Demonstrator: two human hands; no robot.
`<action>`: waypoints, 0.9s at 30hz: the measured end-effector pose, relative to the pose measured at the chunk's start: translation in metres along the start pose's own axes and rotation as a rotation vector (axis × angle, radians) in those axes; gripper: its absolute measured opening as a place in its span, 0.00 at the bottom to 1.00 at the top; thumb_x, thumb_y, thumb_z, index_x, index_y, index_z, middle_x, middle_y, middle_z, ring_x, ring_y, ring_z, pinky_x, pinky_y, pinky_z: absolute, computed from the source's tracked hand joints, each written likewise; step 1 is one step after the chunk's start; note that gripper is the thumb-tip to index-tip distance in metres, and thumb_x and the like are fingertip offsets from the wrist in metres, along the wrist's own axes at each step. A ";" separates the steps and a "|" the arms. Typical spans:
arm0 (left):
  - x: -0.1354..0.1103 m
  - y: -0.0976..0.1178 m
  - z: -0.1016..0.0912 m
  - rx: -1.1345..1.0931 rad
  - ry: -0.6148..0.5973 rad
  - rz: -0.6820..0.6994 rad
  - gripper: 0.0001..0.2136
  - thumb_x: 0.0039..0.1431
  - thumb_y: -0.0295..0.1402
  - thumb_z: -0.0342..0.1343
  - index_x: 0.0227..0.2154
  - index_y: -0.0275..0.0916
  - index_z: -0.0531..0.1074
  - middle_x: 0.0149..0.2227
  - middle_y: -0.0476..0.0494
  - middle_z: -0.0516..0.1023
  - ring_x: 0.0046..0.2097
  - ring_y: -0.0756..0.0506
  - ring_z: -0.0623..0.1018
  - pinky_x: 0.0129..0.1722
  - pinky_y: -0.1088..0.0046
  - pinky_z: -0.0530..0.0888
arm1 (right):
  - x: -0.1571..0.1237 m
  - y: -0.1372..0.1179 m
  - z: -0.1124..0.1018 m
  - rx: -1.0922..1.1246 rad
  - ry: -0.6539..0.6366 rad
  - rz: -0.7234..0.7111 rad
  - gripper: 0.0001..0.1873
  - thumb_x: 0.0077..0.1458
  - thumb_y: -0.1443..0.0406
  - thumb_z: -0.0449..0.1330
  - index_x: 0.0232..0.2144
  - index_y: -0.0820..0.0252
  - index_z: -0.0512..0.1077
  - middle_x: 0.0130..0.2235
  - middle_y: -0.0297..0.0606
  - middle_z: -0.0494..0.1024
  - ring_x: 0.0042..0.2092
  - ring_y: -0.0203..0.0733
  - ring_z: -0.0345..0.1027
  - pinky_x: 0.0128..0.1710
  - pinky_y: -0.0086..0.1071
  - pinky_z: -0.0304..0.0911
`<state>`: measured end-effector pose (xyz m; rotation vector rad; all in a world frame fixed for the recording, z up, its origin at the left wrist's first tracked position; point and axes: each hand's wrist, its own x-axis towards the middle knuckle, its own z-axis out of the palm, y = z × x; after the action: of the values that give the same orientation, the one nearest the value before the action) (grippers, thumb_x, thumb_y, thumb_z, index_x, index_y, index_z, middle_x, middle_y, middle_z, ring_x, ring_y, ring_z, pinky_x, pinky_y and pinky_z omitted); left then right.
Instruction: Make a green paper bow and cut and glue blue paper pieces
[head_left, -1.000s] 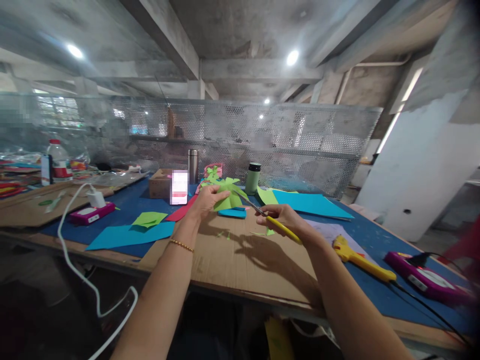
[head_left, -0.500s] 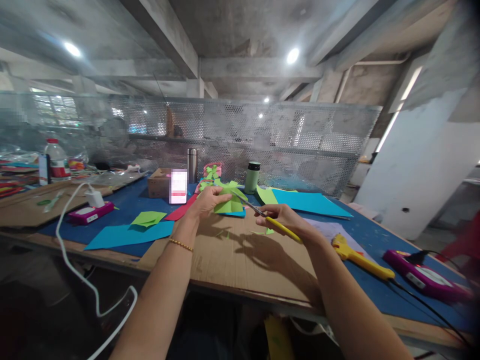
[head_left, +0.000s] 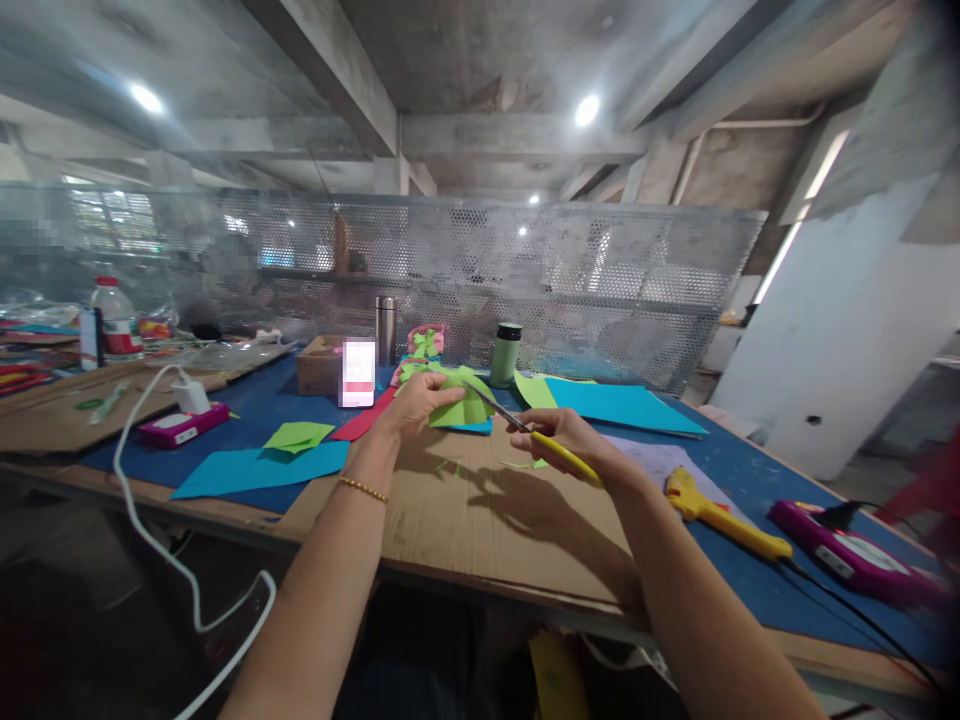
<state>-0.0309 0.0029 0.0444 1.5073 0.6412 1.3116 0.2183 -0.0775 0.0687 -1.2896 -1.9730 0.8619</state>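
My left hand [head_left: 420, 402] pinches a piece of light green paper [head_left: 457, 408] above the cardboard sheet [head_left: 480, 530]. In my right hand [head_left: 559, 435] is a pair of scissors [head_left: 564, 458] with yellow handles, and its blades reach left to the green paper. The blades lie close together against the paper's upper right part. Thin green offcuts [head_left: 450, 467] lie on the cardboard below. Behind my left hand are green paper pieces and a pink item with a green bow [head_left: 425, 343].
A yellow glue gun [head_left: 731, 525] and a purple power strip [head_left: 855, 550] lie at right. Blue paper [head_left: 622, 405] and a green flask [head_left: 505, 355] are behind. At left are a phone [head_left: 358, 374], a cardboard box [head_left: 318, 367], blue paper [head_left: 255, 470] and another power strip [head_left: 184, 425].
The scissor blades have come closer together on the green paper, and the paper's outline at upper right looks rounder. Both hands stay in nearly the same place.
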 end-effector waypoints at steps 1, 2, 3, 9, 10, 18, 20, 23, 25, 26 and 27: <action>0.000 0.000 0.000 -0.012 -0.020 -0.017 0.09 0.45 0.35 0.70 0.29 0.36 0.81 0.31 0.38 0.82 0.34 0.44 0.80 0.36 0.65 0.77 | 0.000 0.000 0.000 0.001 0.001 -0.001 0.26 0.45 0.47 0.70 0.37 0.62 0.78 0.21 0.28 0.67 0.18 0.27 0.52 0.14 0.24 0.46; 0.000 0.000 0.000 -0.029 -0.044 -0.040 0.09 0.46 0.35 0.70 0.29 0.36 0.81 0.31 0.38 0.82 0.34 0.44 0.80 0.37 0.65 0.77 | 0.000 -0.001 0.000 0.002 0.001 -0.001 0.26 0.45 0.47 0.70 0.37 0.62 0.78 0.21 0.28 0.67 0.18 0.27 0.52 0.14 0.24 0.46; 0.000 0.000 0.000 -0.044 -0.064 -0.060 0.09 0.46 0.35 0.70 0.29 0.36 0.81 0.31 0.38 0.82 0.34 0.44 0.80 0.38 0.65 0.77 | 0.000 -0.001 0.000 0.004 0.001 -0.001 0.26 0.45 0.47 0.71 0.37 0.62 0.78 0.21 0.28 0.67 0.18 0.27 0.52 0.14 0.24 0.46; 0.000 0.000 0.000 -0.076 -0.061 -0.077 0.10 0.45 0.35 0.70 0.30 0.35 0.81 0.30 0.40 0.82 0.34 0.45 0.80 0.38 0.66 0.76 | 0.000 -0.001 0.000 0.025 -0.001 0.002 0.24 0.45 0.49 0.71 0.36 0.61 0.79 0.20 0.27 0.66 0.17 0.27 0.51 0.14 0.24 0.44; 0.000 0.000 0.000 -0.080 -0.063 -0.080 0.10 0.45 0.35 0.71 0.30 0.35 0.81 0.30 0.41 0.82 0.34 0.46 0.80 0.38 0.67 0.76 | 0.000 0.000 0.000 0.027 -0.002 0.002 0.23 0.46 0.49 0.71 0.36 0.61 0.79 0.20 0.27 0.66 0.17 0.27 0.51 0.14 0.24 0.44; -0.001 0.001 0.000 -0.075 -0.060 -0.089 0.11 0.44 0.36 0.71 0.28 0.36 0.81 0.29 0.41 0.81 0.33 0.47 0.79 0.37 0.69 0.76 | -0.001 0.001 0.000 0.039 -0.020 0.000 0.22 0.47 0.51 0.70 0.36 0.61 0.78 0.19 0.26 0.64 0.17 0.27 0.51 0.14 0.24 0.44; -0.001 0.001 0.000 -0.066 -0.061 -0.090 0.10 0.45 0.36 0.71 0.28 0.36 0.80 0.30 0.41 0.81 0.33 0.47 0.79 0.36 0.69 0.75 | 0.000 0.001 -0.001 0.037 -0.021 -0.003 0.22 0.48 0.51 0.70 0.37 0.61 0.78 0.19 0.26 0.64 0.17 0.27 0.51 0.14 0.24 0.44; 0.000 0.000 -0.001 -0.055 -0.069 -0.098 0.10 0.46 0.36 0.70 0.28 0.36 0.80 0.31 0.42 0.82 0.33 0.47 0.79 0.37 0.70 0.75 | 0.000 0.002 -0.001 0.029 -0.028 -0.006 0.22 0.48 0.50 0.70 0.37 0.61 0.79 0.18 0.25 0.63 0.17 0.27 0.51 0.14 0.24 0.46; 0.000 0.000 -0.002 -0.057 -0.076 -0.105 0.10 0.46 0.36 0.70 0.29 0.35 0.80 0.31 0.42 0.82 0.33 0.47 0.79 0.38 0.69 0.75 | 0.001 0.003 -0.001 0.028 -0.036 -0.011 0.22 0.48 0.50 0.71 0.37 0.61 0.79 0.18 0.25 0.63 0.17 0.27 0.51 0.14 0.24 0.46; 0.000 0.000 -0.002 -0.062 -0.080 -0.108 0.10 0.47 0.36 0.70 0.29 0.35 0.80 0.32 0.42 0.82 0.34 0.47 0.79 0.38 0.69 0.76 | 0.001 0.003 -0.001 0.032 -0.038 -0.014 0.22 0.48 0.50 0.71 0.37 0.61 0.79 0.18 0.25 0.63 0.17 0.27 0.50 0.14 0.24 0.45; 0.001 -0.001 -0.003 -0.067 -0.083 -0.109 0.10 0.47 0.35 0.70 0.30 0.35 0.80 0.31 0.42 0.82 0.34 0.47 0.79 0.39 0.69 0.76 | 0.001 0.004 -0.001 0.036 -0.039 -0.015 0.21 0.48 0.50 0.71 0.37 0.61 0.79 0.18 0.25 0.63 0.17 0.27 0.50 0.14 0.24 0.45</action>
<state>-0.0332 0.0047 0.0438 1.4441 0.6116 1.1706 0.2209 -0.0755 0.0667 -1.2454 -1.9854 0.9172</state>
